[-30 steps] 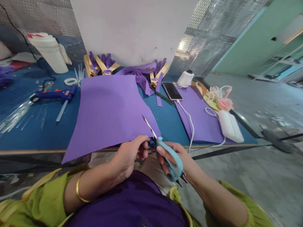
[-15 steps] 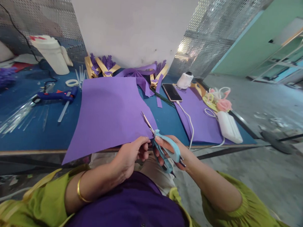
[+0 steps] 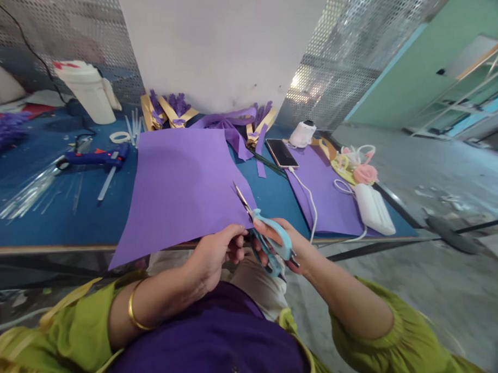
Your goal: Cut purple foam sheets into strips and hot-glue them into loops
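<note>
A large purple sheet (image 3: pixel 184 179) lies on the blue tabletop, its lower left corner hanging past the front edge. My left hand (image 3: pixel 220 251) pinches the sheet's near right corner, thumb and fingers together. In my right hand (image 3: pixel 283 242) is a pair of scissors (image 3: pixel 274 236) with light blue handles, my fingers through the loops. The blades point up and left across the right edge of the sheet, close to my left fingertips. How far the lower blade reaches under the sheet is hidden.
Left on the blue table (image 3: pixel 40 201) are a blue glue gun (image 3: pixel 95 156), clear glue sticks and a white tumbler (image 3: pixel 87 91). Purple ribbon (image 3: pixel 230 123) and wrapped lavender bunches (image 3: pixel 174 110) stand behind. To the right are a phone (image 3: pixel 282 153), another purple sheet (image 3: pixel 326 200) and a white power bank (image 3: pixel 374 209).
The scissor handles have drawn slightly closer together. My left hand keeps its pinch on the sheet. The whole view has shifted a little.
</note>
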The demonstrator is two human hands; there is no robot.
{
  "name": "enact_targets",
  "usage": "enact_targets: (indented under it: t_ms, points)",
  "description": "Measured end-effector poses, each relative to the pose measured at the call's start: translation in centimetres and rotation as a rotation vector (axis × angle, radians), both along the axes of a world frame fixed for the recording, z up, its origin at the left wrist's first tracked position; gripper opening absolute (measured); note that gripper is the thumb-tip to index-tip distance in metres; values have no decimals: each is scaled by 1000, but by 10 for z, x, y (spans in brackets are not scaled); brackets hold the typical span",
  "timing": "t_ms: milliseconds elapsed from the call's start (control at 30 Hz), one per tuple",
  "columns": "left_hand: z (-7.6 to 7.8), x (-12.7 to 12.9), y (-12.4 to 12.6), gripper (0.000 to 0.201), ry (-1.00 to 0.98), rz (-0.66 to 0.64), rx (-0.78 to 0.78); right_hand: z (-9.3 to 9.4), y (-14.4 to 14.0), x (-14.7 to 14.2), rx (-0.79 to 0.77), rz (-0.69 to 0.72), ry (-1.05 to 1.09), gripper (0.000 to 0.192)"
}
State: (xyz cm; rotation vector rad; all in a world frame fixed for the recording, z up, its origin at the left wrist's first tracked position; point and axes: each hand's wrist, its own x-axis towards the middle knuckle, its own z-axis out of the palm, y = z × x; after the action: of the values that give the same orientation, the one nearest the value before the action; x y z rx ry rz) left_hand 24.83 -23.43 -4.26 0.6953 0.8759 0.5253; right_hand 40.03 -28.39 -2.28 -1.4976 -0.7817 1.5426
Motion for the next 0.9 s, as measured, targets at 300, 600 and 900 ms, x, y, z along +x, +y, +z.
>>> enact_targets:
  t_ms: [300,600,900]
  points:
    - [-4,-2,1,21,-3,-32,12,3,19,1,-55,-26,29,60]
    - [-4,-1,0,20,-2,-27,31,-1,15,1,-30,-30,-39,57]
    - [-7,-4,-4,23,4,-64,53,4,29,3,-25,-33,-45,56]
